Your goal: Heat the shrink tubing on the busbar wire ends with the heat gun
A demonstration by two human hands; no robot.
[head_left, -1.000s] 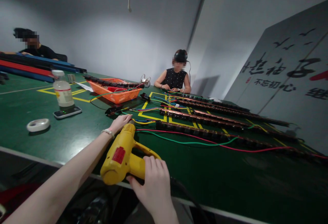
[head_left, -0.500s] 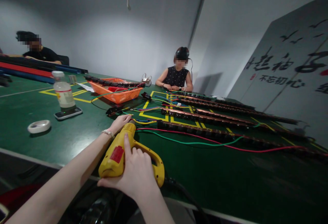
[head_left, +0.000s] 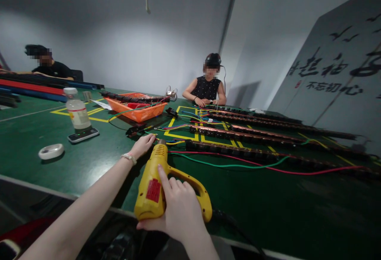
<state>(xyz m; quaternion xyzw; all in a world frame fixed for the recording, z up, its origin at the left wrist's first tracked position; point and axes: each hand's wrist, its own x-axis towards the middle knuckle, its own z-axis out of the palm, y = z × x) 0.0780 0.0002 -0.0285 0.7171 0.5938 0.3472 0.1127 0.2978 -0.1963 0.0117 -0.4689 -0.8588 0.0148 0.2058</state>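
Observation:
My right hand (head_left: 181,206) is wrapped round the body of a yellow heat gun (head_left: 153,188), its index finger stretched along the casing. The gun's metal nozzle (head_left: 161,142) points away from me, toward the coloured wires (head_left: 175,142) at the end of the nearest black-and-copper strip (head_left: 220,149). Just left of the nozzle, my left hand (head_left: 143,145) pinches the ends of those wires between its fingers. A red wire and a green wire (head_left: 238,166) run to the right along the near side of the strip.
Several more strips (head_left: 268,137) lie behind on the green table (head_left: 98,168). An orange basket (head_left: 139,114), a bottle (head_left: 77,113), a phone (head_left: 83,135) and a white oval object (head_left: 51,151) stand to the left. A co-worker (head_left: 208,87) sits opposite, another person (head_left: 53,67) far left.
The heat gun and my right hand have moved to the right, opening a gap from my left forearm. My left hand stays at the wire ends. The view has shifted slightly.

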